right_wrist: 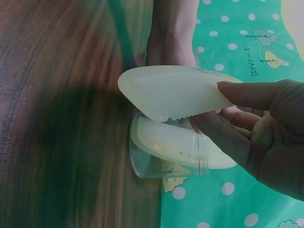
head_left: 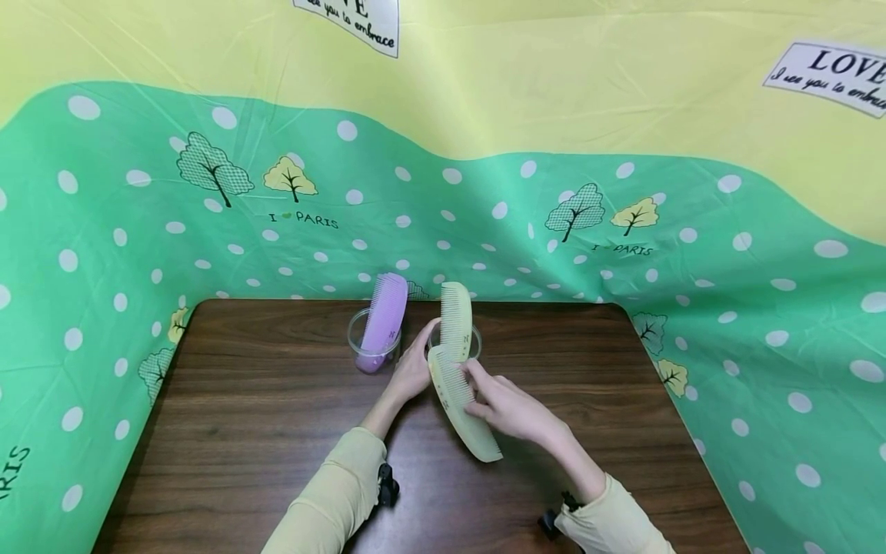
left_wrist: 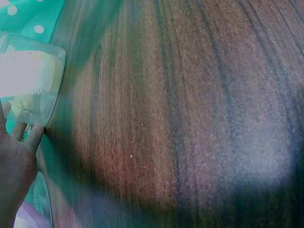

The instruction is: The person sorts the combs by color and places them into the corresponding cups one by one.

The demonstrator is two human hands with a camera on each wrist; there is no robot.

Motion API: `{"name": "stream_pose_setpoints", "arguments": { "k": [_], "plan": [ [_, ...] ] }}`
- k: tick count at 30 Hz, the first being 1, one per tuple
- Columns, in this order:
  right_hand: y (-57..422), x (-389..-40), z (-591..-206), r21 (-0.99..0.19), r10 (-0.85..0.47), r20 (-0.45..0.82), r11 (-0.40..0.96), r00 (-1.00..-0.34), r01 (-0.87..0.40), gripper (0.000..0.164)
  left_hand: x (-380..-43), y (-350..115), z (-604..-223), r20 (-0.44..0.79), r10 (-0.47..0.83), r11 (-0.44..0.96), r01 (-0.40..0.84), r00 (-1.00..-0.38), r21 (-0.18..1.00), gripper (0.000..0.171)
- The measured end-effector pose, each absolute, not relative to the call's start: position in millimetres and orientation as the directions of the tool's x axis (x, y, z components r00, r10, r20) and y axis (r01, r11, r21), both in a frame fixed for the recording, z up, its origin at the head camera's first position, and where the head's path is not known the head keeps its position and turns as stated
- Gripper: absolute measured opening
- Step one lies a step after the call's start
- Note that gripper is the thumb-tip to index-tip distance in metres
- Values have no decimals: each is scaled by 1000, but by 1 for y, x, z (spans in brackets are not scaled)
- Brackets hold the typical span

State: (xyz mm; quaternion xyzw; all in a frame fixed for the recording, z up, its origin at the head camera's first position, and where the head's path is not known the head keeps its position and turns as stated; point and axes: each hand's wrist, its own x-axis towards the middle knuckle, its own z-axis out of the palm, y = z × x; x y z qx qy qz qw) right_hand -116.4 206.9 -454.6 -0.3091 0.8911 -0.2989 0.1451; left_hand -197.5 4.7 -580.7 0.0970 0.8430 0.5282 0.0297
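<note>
My right hand (head_left: 508, 404) pinches a pale yellow comb (head_left: 462, 404) between thumb and fingers, its wide end pointing down toward me. In the right wrist view this comb (right_wrist: 171, 90) slants over a clear jar (right_wrist: 145, 164), close to its mouth. A second pale yellow comb (head_left: 456, 315) stands inside that jar, with its upper part sticking out above the rim. My left hand (head_left: 413, 373) holds the jar by its left side. In the left wrist view, its fingertips (left_wrist: 35, 135) lie against the jar wall (left_wrist: 56, 80).
Left of my left hand, another clear jar (head_left: 353, 332) holds a purple comb (head_left: 388, 315) leaning in it. Both jars stand near the back of the dark wooden table (head_left: 263, 431). A green and yellow patterned cloth (head_left: 429, 200) rises behind the table and along its sides.
</note>
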Motion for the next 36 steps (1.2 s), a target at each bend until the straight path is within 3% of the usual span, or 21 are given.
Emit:
{"name": "stream_pose_setpoints", "arguments": {
  "k": [18, 36],
  "plan": [
    [206, -134, -445, -688, -588, 11, 583, -808, -433, 39, -196, 4, -579, 48, 195, 377, 119, -980, 919, 100],
    [202, -150, -436, -753, -494, 134, 513, -859, -412, 42, -198, 5, -580, 31, 191, 375, 102, -981, 921, 97]
  ]
}}
